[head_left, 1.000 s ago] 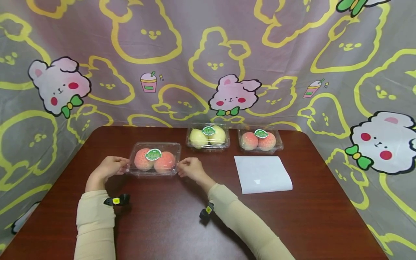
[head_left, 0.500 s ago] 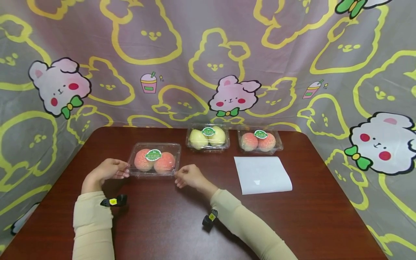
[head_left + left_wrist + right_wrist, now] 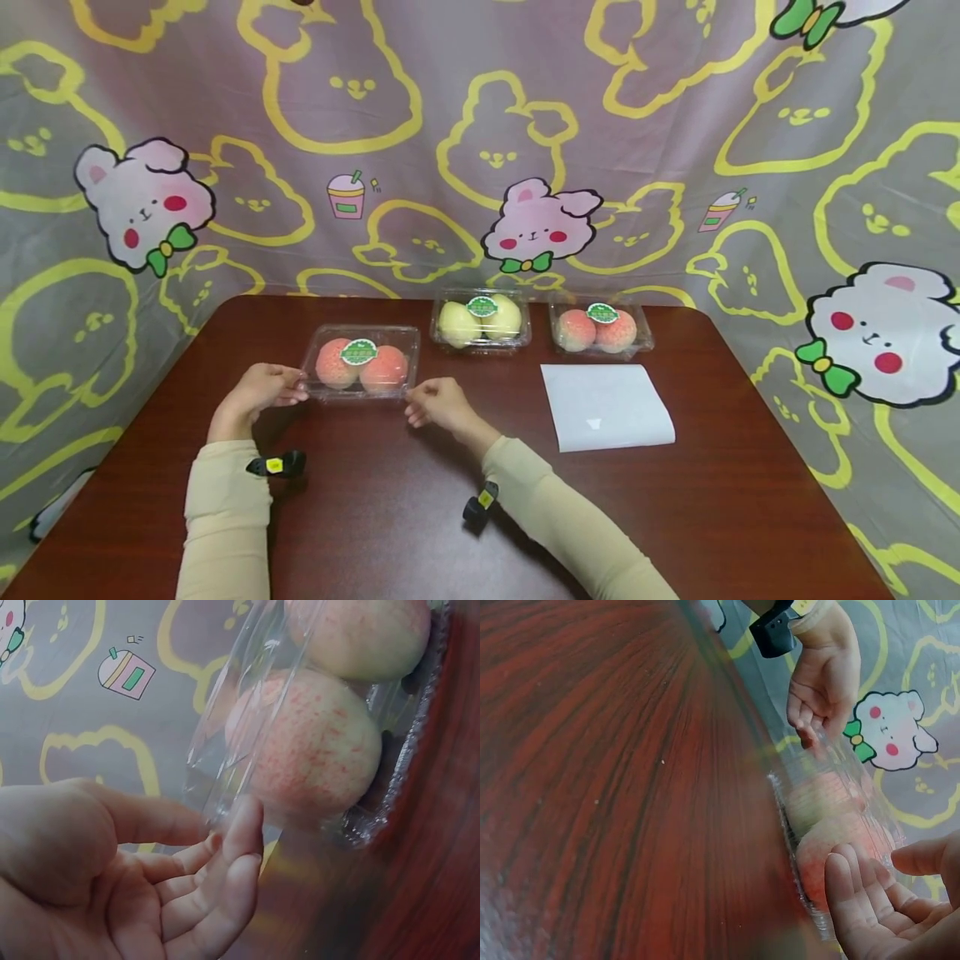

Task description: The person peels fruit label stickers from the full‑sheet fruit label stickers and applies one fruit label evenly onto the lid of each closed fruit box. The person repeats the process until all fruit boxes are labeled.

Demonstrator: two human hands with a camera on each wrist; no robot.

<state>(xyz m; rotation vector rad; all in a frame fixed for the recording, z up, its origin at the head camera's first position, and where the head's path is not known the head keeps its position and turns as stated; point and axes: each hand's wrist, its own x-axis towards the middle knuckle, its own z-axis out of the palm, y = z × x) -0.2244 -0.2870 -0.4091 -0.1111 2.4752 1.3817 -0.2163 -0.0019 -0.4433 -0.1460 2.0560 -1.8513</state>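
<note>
A clear plastic box of two peaches (image 3: pixel 383 369) bears a green and white oval label (image 3: pixel 359 352) on its lid, left of centre in the head view. My left hand (image 3: pixel 264 392) pinches its left front corner. In the left wrist view, the thumb and fingertips meet at the clear rim beside one peach (image 3: pixel 307 742), while the other fingers bend loosely below. My right hand (image 3: pixel 442 404) pinches the right front corner with thumb and index finger. Both peaches (image 3: pixel 821 855) show behind my right fingers (image 3: pixel 841 874) in the right wrist view.
Farther back stand a box of yellow-green fruit (image 3: pixel 501 315) and another box of peaches (image 3: pixel 577 330). A white sheet (image 3: pixel 607 408) lies before them, one edge curling. The brown table (image 3: pixel 375 517) ends at a patterned curtain (image 3: pixel 420 100).
The peach box has shifted slightly back and to the right, both hands going with it. Earlier, my right hand slid from the box's right side to its front corner.
</note>
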